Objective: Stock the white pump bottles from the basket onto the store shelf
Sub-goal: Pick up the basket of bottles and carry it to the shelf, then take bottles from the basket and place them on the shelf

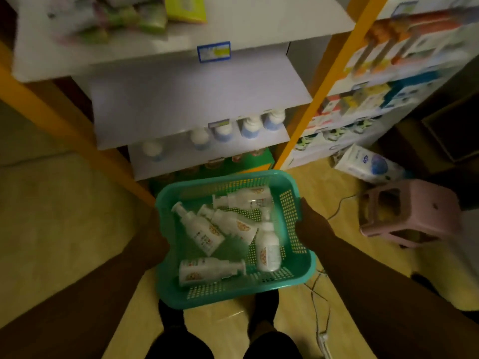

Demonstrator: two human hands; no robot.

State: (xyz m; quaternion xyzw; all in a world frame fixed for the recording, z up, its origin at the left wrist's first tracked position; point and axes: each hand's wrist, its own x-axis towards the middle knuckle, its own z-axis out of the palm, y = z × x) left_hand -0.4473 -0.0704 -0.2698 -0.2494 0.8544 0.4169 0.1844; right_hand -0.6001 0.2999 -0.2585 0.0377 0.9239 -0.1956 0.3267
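Observation:
I hold a teal plastic basket [300,257] in front of me, above the floor. My left hand [153,237] grips its left rim and my right hand [309,221] grips its right rim. Several white pump bottles [202,233] lie on their sides inside, pointing different ways. The white store shelf [197,99] stands straight ahead, its middle board bare. One board lower [181,161], several white bottles with blue bases stand in a row.
Orange shelf posts [318,81] frame the unit. Packets lie on the top board [108,19]. A second shelf of boxed goods [383,81] stands to the right. A pink stool [407,211], a white package [368,164] and a cable [321,307] lie on the floor.

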